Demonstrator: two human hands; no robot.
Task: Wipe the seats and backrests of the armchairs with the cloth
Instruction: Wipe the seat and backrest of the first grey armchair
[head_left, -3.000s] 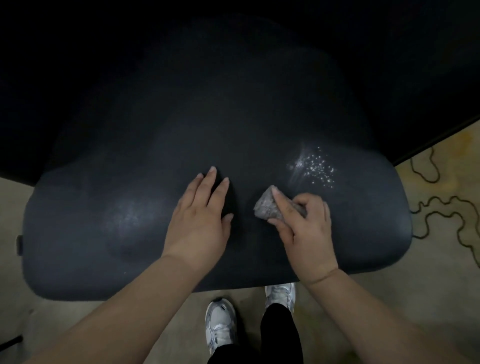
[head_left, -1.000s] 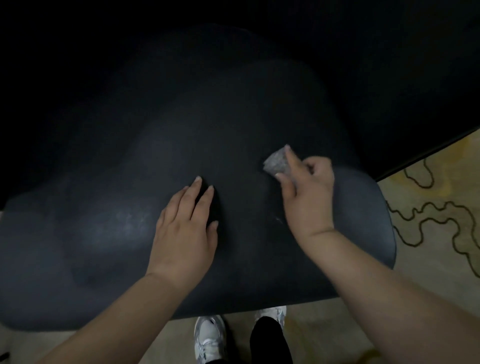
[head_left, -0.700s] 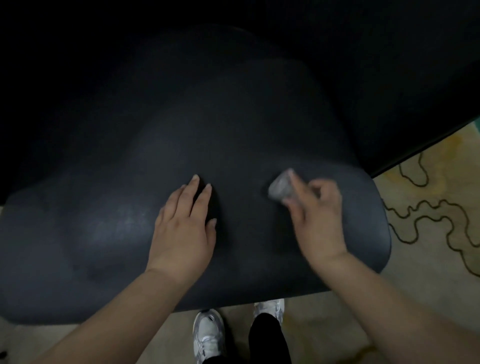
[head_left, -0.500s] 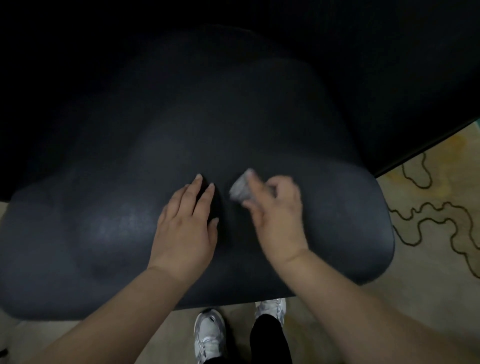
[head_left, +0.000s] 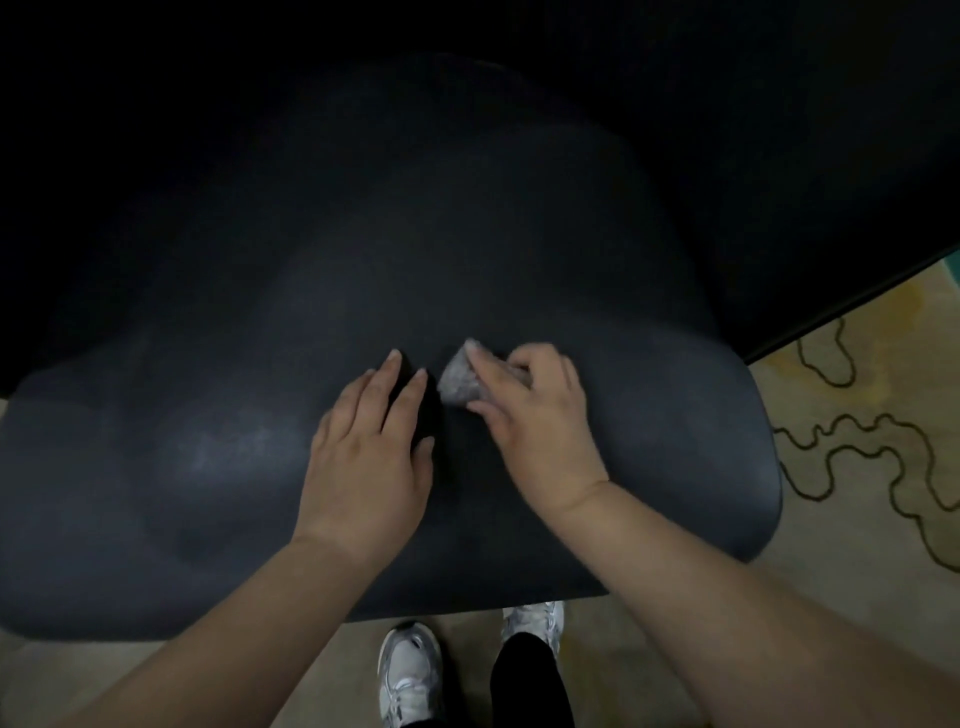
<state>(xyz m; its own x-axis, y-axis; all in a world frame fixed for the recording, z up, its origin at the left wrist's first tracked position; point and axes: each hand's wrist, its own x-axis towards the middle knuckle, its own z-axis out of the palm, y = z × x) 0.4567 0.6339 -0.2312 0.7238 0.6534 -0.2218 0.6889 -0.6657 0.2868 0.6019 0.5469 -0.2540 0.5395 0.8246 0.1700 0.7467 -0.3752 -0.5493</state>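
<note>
I am bent over a dark armchair seat (head_left: 675, 441), looking straight down at its cushion, and my right hand (head_left: 535, 415) has its fingers curled around a small bunched grey cloth (head_left: 457, 382), pressing it to the upholstery near the middle of the seat, just beside my other hand. My left hand (head_left: 369, 441) lies flat on the cushion with its fingers straight and close together, holding nothing; I judge that it is only steadying me. The cloth sits between the two hands, its free corner poking out past my right forefinger towards the left fingertips (head_left: 394, 356). As to progress, I judge that I am in the middle of wiping this seat: I can make out no droplets or streaks on the right half, though the light is too poor to be certain, while a faint pale haze shows on the left half, which may be sheen or residue; I cannot tell which. The backrest (head_left: 467, 182) rising beyond the seat is too dark to judge, so I count it as not yet done, along with any other armchairs, none of which is in view. My trainers (head_left: 410, 670) stand on the patterned carpet (head_left: 857, 457) at the seat's front edge.
</note>
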